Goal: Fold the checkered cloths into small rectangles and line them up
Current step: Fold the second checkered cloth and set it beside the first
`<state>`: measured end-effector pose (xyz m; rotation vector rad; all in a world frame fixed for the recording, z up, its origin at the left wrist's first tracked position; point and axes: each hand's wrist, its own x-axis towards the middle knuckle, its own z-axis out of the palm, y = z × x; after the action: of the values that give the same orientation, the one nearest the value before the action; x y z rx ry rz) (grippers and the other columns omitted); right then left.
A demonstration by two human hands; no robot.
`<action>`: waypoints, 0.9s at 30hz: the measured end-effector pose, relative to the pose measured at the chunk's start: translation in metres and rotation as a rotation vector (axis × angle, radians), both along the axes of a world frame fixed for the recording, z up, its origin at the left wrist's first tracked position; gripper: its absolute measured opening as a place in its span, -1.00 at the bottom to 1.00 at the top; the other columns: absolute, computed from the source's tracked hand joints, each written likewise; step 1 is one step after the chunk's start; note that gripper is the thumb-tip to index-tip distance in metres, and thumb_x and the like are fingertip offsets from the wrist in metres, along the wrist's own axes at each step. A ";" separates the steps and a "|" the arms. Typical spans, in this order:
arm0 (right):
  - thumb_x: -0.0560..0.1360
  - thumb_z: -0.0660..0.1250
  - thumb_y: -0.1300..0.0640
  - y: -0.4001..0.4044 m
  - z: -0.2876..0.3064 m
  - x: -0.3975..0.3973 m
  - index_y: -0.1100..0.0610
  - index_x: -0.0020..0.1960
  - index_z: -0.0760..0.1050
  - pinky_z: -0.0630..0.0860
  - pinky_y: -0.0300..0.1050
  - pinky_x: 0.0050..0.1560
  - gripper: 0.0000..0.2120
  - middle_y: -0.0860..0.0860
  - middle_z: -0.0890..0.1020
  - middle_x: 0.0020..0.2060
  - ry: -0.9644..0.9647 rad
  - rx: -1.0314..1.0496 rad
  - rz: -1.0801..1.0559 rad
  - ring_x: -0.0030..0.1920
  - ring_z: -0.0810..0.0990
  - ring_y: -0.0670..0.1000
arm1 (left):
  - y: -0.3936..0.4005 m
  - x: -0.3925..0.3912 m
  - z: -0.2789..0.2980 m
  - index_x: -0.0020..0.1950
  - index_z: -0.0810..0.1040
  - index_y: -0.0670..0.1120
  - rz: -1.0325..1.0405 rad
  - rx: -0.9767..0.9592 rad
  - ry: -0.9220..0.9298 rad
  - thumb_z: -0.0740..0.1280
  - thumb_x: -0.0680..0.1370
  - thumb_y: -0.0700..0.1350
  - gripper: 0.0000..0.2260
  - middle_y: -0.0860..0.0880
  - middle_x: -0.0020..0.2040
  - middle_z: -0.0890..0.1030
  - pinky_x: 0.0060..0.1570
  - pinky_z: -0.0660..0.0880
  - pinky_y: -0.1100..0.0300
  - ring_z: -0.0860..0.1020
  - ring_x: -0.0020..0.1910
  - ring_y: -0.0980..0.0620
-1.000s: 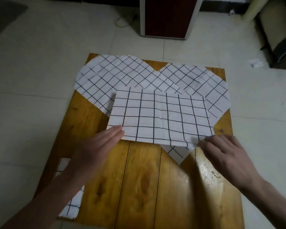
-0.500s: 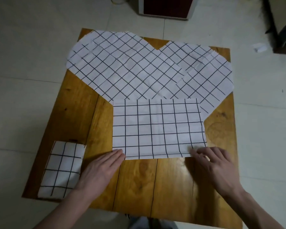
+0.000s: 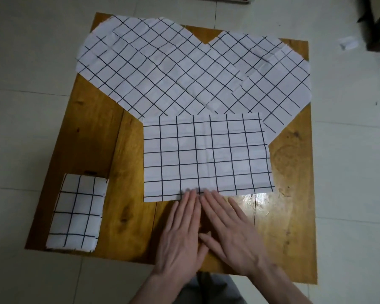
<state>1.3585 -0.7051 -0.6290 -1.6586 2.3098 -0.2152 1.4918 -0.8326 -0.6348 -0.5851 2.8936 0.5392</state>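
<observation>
Both hands have come together from the corners of the half-folded cloth (image 3: 206, 154) to its near edge at mid-table. I see the left hand (image 3: 180, 235) and right hand (image 3: 230, 233) flat, fingers straight, fingertips touching that edge. Unfolded cloths (image 3: 162, 66) overlap behind. A folded rectangle (image 3: 77, 213) sits at the near-left corner of the wooden table (image 3: 292, 216); bare wood lies between.

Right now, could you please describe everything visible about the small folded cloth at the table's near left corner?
The small folded cloth is white fabric with a black grid, folded into a compact upright rectangle with layered edges showing along its right side. It lies flat on the wooden table, apart from the half-folded cloth. Neither hand touches it.
</observation>
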 end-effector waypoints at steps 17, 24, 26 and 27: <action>0.72 -0.02 -0.31 0.007 -0.026 -0.012 0.08 0.72 -0.04 0.05 0.12 0.64 -0.29 -0.02 -0.04 0.71 -0.010 0.146 -0.069 0.70 -0.07 -0.03 | -0.029 0.031 -0.026 0.73 0.03 -0.02 0.106 -0.071 -0.139 -0.06 0.72 0.27 -0.36 -0.05 0.73 0.02 0.59 0.11 -0.20 0.01 0.70 -0.07; 0.72 -0.09 -0.32 0.036 -0.027 -0.028 0.07 0.72 -0.10 -0.01 0.15 0.64 -0.28 -0.03 -0.07 0.71 -0.011 0.174 -0.167 0.70 -0.08 -0.01 | -0.046 0.050 -0.027 0.72 0.03 -0.01 0.076 -0.094 -0.149 -0.01 0.68 0.31 -0.32 -0.06 0.73 0.03 0.58 0.13 -0.33 0.00 0.70 -0.17; 0.71 -0.13 -0.32 0.046 -0.027 -0.033 0.07 0.72 -0.13 -0.03 0.15 0.64 -0.28 -0.03 -0.10 0.71 -0.021 0.182 -0.219 0.70 -0.10 0.00 | -0.048 0.053 -0.026 0.72 0.05 0.00 0.103 -0.091 -0.139 -0.01 0.68 0.30 -0.33 -0.06 0.73 0.03 0.59 0.10 -0.34 -0.01 0.70 -0.18; 0.71 -0.14 -0.33 0.051 -0.027 -0.035 0.07 0.72 -0.15 -0.04 0.15 0.64 -0.27 -0.03 -0.11 0.71 -0.027 0.188 -0.246 0.70 -0.11 -0.01 | -0.049 0.054 -0.026 0.72 0.05 0.00 0.117 -0.089 -0.133 -0.01 0.68 0.29 -0.33 -0.05 0.73 0.03 0.59 0.09 -0.34 -0.02 0.70 -0.18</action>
<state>1.3231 -0.6537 -0.6563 -1.2751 2.4275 -0.0674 1.5460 -0.8819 -0.6607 -0.7753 2.7818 0.3723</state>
